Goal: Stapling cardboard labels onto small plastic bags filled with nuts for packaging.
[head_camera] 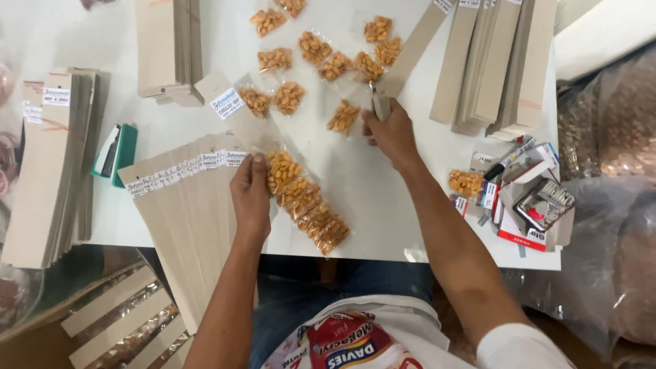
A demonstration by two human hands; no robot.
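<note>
- Far left: card stack (51,164) on table (383,205), white label at top end.
- Green stapler (116,154) just beside it, w/ fanned card strips (184,198) to its right.
- Left hand (250,195) rests on fan's right edge; fingers curled together, tips pinching top of snack strip (307,201), a row of clear nut packets running diagonally toward table's near edge.
- Center top: loose nut packets (321,58) scattered; one card (229,109) lies under two of them.
- Right hand (391,133) near center-right; fingers closed round small grey tool (380,104), kind unclear.
- Right: more card stacks (499,65).
- Far right: open box (536,205) w/ staples, marker (509,158), one packet (466,182) just beside.
</note>
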